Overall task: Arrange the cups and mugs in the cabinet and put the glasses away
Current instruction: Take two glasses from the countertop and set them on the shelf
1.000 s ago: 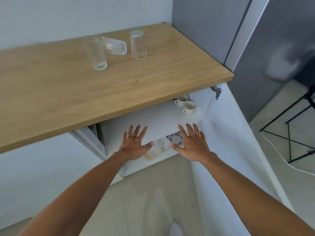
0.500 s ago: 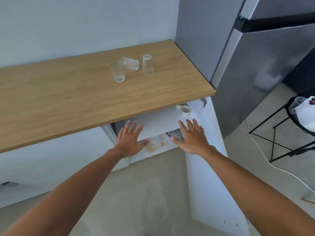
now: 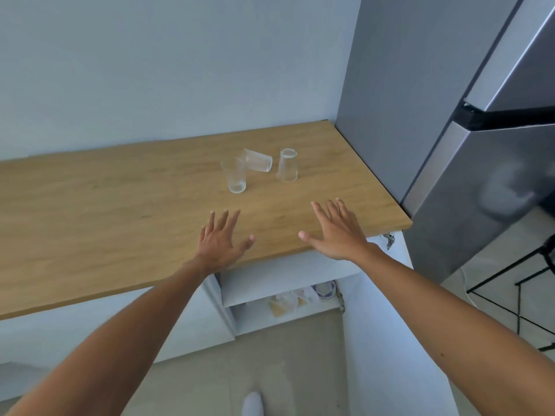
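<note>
Three clear glasses (image 3: 258, 169) sit at the centre of the frame on the wooden bench (image 3: 120, 211), one tipped over. Both hands, left hand (image 3: 220, 240) and right hand (image 3: 336, 232), have risen from the open cabinet (image 3: 279, 298) below and now hover near the bench's front edge, fingers spread and empty, so the glasses look to be next.

Home kitchen: long wooden countertop (image 3: 120, 211) against pale wall, tall grey steel refrigerator (image 3: 450, 145) at its right edge, white open base cabinet (image 3: 285, 274) beneath.

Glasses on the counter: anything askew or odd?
Yes. One glass is tipped over, seemingly leaning on the upright glass to its left. A third glass stands upside down beside them. No spill or breakage shows. Both hands, left and right, are open and empty.
</note>
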